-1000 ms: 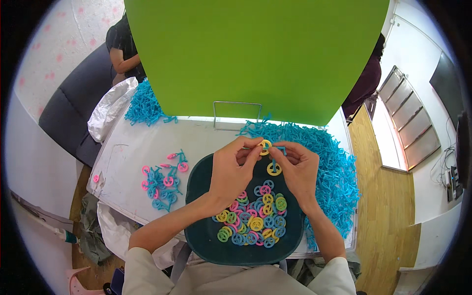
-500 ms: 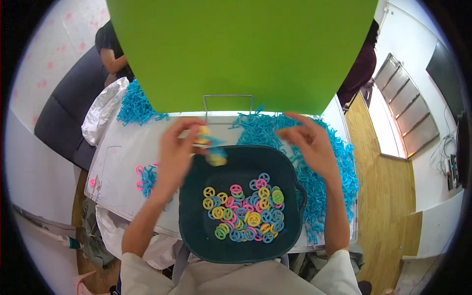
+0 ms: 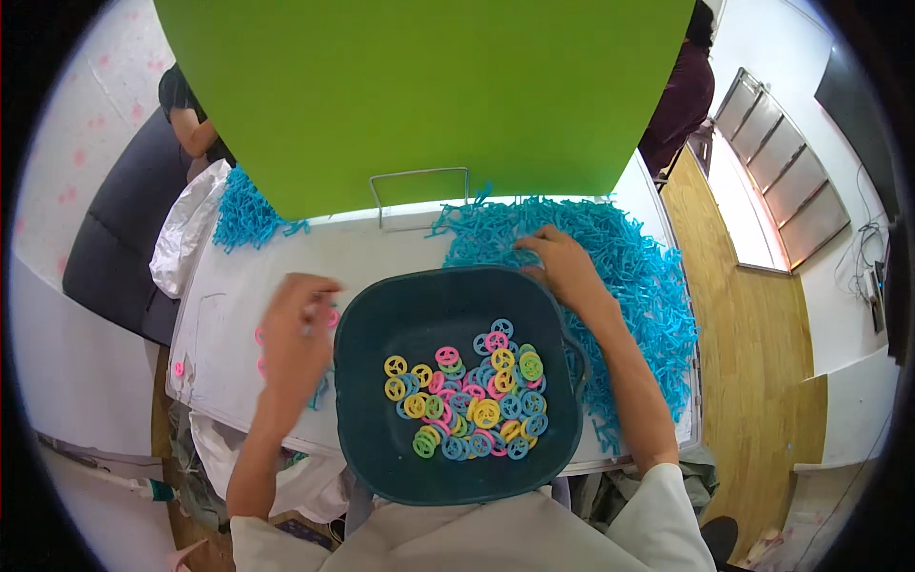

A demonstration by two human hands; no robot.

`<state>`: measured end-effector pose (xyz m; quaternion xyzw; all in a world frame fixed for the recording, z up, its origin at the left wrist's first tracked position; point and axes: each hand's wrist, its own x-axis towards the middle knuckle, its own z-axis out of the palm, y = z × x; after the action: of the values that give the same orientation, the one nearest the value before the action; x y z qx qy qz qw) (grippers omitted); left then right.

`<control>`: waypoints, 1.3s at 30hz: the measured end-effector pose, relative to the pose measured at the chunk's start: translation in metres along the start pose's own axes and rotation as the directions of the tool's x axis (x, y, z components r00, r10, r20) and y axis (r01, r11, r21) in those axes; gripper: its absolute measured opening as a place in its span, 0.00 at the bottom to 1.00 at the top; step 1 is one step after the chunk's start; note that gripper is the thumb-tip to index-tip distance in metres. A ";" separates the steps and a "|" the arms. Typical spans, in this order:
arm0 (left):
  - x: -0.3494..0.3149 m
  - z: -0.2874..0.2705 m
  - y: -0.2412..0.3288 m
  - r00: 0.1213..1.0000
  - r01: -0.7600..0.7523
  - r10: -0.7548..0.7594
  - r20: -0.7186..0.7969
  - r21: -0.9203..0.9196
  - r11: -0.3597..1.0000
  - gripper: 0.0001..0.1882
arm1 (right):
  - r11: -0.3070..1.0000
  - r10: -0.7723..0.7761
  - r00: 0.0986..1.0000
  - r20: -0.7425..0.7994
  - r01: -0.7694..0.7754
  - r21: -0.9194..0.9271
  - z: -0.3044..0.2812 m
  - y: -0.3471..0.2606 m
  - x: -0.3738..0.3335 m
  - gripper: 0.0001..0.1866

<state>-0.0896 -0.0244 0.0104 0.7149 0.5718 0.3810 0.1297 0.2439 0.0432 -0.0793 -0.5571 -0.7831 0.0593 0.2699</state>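
Note:
My left hand point(image 3: 297, 329) is over a small group of pink toy wheels point(image 3: 334, 317) and blue pieces point(image 3: 318, 393) on the table, left of the bin. Motion smears its fingers, and I cannot make out anything in them. My right hand point(image 3: 564, 272) reaches into the big heap of thin blue plastic pieces point(image 3: 629, 286), thumb and forefinger apart. Between my forearms stands a dark green plastic bin point(image 3: 381, 477). On its floor lie many small spoked wheels point(image 3: 486, 412) in yellow, pink, blue and green.
A bright green panel point(image 3: 429, 95) with a wire handle point(image 3: 419, 173) rises behind the white table point(image 3: 229, 315). More blue pieces point(image 3: 246, 214) lie at the far left beside a silvery bag point(image 3: 186, 234). One person point(image 3: 191, 124) sits far left, another point(image 3: 681, 95) far right.
My left hand has moved left and down from above the bin; the yellow and blue pieces seen at its fingers no longer show there. My right hand has lowered onto the blue heap.

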 end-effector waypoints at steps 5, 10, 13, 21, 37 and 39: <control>-0.004 0.046 0.030 0.849 -0.368 0.338 0.406 -0.003 0.930 0.09 | 0.991 0.134 0.965 0.225 -0.127 -0.045 -0.016 -0.010 0.013 0.17; -0.004 0.088 0.012 0.604 -0.530 0.255 0.755 0.141 0.836 0.13 | 0.998 -0.037 0.998 -0.042 0.040 0.055 -0.003 -0.002 0.001 0.10; -0.003 0.089 0.012 0.644 -0.502 0.291 0.707 0.104 0.858 0.14 | 1.000 0.000 1.000 -0.004 0.000 -0.008 0.001 -0.002 0.002 0.08; 0.023 0.076 0.035 0.901 -0.160 0.241 0.360 -0.242 0.957 0.08 | 0.944 0.234 0.959 -0.158 -0.186 0.273 -0.034 -0.021 0.016 0.08; 0.040 0.083 0.040 0.933 0.336 -0.045 0.356 -0.822 0.461 0.12 | 0.796 0.034 0.999 -0.039 -0.003 0.606 -0.066 -0.098 0.003 0.11; 0.038 0.084 0.044 0.941 0.304 -0.018 0.338 -0.822 0.481 0.12 | 0.802 0.026 0.999 -0.046 0.007 0.598 -0.066 -0.103 0.002 0.11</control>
<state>0.0023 0.0183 -0.0043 0.5418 0.3437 0.4951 0.5858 0.1890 -0.0075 0.0177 -0.4491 -0.7145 0.2897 0.4516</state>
